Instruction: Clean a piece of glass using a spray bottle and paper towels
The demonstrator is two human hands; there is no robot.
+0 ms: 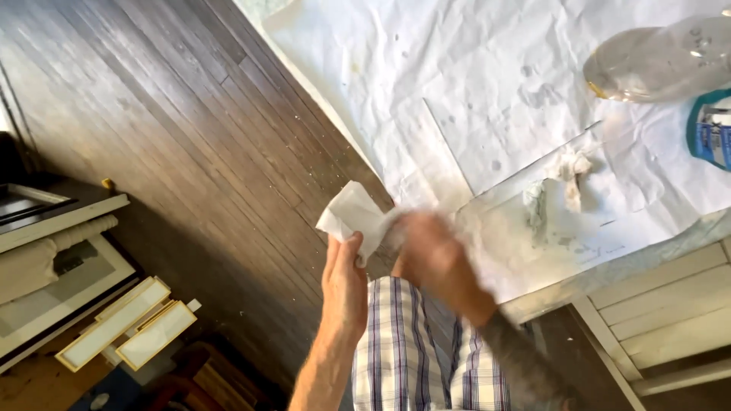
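While the head camera is looking down past a plaid shirt (396, 350), the person is holding a white paper towel (352, 217) up over the dark wooden floor (190, 152), just off the near edge of the table. The left hand (344, 285) is reaching upward with its fingers close together, and its fingertips are pinching the lower edge of the towel. The right hand (430, 255) is sitting just beside it at the towel's right side, but it is smeared with motion blur, so I cannot tell how far its fingers are opening or whether they are gripping the paper.

To the right, white paper sheets (472, 68) are covering the table, stained with grey specks. A glass pane (533, 228) is lying flat on them, and a crumpled, soiled wad of paper (567, 179) is resting on the pane. A clear plastic bottle (662, 61) is lying on its side at the far right corner.

At the lower left, several picture frames (126, 327) are lying on the floor, well apart from both hands.
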